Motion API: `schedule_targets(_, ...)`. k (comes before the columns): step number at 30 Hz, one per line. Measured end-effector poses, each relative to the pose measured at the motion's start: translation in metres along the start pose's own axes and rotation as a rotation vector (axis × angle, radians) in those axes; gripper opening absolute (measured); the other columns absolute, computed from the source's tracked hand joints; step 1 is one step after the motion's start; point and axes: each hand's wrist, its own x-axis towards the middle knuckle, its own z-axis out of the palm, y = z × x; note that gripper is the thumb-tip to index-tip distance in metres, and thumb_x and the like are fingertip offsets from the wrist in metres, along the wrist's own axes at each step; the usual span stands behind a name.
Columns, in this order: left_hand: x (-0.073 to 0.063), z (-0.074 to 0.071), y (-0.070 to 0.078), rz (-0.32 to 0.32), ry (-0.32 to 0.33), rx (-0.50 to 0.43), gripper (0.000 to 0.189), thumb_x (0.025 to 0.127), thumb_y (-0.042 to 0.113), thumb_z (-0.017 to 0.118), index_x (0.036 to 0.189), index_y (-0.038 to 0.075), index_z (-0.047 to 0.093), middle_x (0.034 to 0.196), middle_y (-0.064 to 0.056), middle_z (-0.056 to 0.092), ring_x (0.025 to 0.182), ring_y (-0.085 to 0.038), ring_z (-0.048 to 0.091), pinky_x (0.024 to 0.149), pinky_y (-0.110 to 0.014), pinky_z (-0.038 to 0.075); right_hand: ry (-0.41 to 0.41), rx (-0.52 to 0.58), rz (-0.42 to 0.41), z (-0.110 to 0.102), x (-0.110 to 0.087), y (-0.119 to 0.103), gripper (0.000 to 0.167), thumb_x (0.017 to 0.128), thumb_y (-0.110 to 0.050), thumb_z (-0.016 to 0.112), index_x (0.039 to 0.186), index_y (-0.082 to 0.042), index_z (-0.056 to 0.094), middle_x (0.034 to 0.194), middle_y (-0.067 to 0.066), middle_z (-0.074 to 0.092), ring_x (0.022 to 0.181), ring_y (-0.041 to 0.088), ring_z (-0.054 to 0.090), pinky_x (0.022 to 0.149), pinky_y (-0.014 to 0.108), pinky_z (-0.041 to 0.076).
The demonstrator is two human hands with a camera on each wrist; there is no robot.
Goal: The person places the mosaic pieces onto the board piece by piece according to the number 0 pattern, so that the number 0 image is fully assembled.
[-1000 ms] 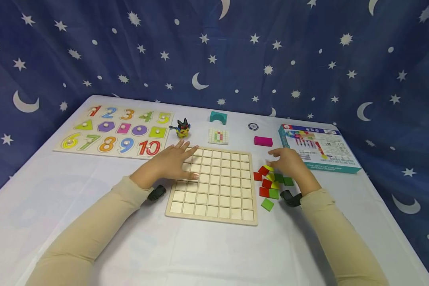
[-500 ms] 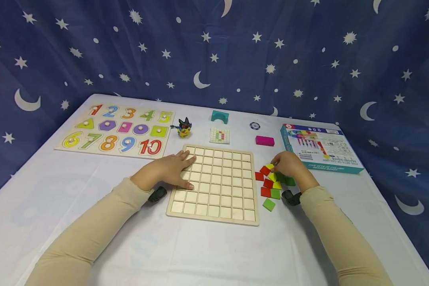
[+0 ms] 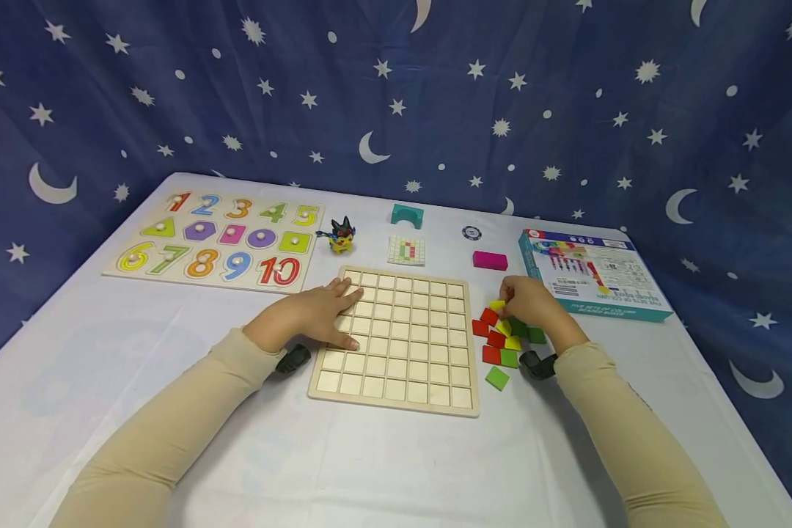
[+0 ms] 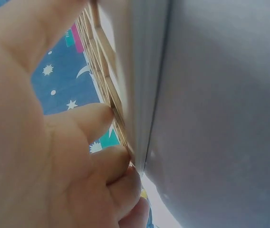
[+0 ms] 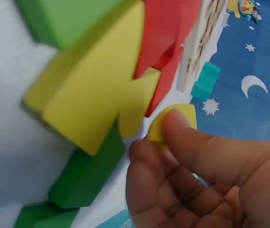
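My left hand (image 3: 310,315), fingers spread, rests on the left edge of a wooden grid board (image 3: 402,341) with square cells. In the left wrist view its fingertips touch the board's rim. My right hand (image 3: 531,301) is at the far end of a loose group of tiles right of the board. Between thumb and fingers it pinches a small yellow tile (image 5: 187,113), partly hidden by the thumb. Close by lie other yellow tiles (image 5: 87,90), red tiles (image 5: 159,38) and dark green tiles (image 5: 87,171). A light green tile (image 3: 498,378) lies nearest me.
Behind the board are a small patterned grid card (image 3: 406,251), a toy figure (image 3: 340,236), a teal arch block (image 3: 407,215), a poker chip (image 3: 471,232) and a magenta block (image 3: 490,260). A number puzzle (image 3: 221,242) lies left, a flat box (image 3: 594,275) right.
My right hand has come down to the tiles, its fingers closing on a yellow one. My left hand has shifted slightly toward me on the board and stays there.
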Motion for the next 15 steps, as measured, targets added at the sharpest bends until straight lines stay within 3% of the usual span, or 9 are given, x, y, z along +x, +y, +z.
schedule_targets(7, -0.001, 0.000, 0.000, -0.004, -0.005, 0.002, 0.098, 0.078, 0.056, 0.064, 0.148, 0.009, 0.014, 0.153, -0.020, 0.004, 0.141, -0.036, 0.002, 0.114, -0.050, 0.013, -0.021, 0.034, -0.105, -0.005, -0.001, -0.005, 0.040, 0.088, -0.004, 0.055, 0.127, -0.009, 0.055, 0.106, 0.020, 0.056, 0.077, 0.023, 0.056, 0.070, 0.028, 0.050)
schedule_targets(10, -0.001, 0.000, 0.000, -0.007, -0.009, 0.001, 0.098, 0.078, 0.056, 0.064, 0.149, 0.009, 0.014, 0.153, -0.020, 0.004, 0.141, -0.036, 0.002, 0.113, -0.051, 0.013, -0.018, 0.046, -0.130, -0.006, -0.001, -0.011, 0.038, 0.089, -0.004, 0.053, 0.126, -0.010, 0.057, 0.105, 0.018, 0.057, 0.078, 0.023, 0.055, 0.071, 0.029, 0.048)
schedule_targets(15, -0.001, 0.000, 0.001, -0.012, -0.011, -0.006, 0.098, 0.078, 0.056, 0.064, 0.149, 0.010, 0.014, 0.154, -0.020, 0.003, 0.141, -0.036, 0.001, 0.113, -0.051, 0.013, 0.010, 0.098, -0.156, -0.006, -0.002, -0.019, 0.025, 0.088, -0.005, 0.058, 0.112, -0.004, 0.061, 0.103, 0.018, 0.058, 0.083, 0.026, 0.056, 0.075, 0.033, 0.048)
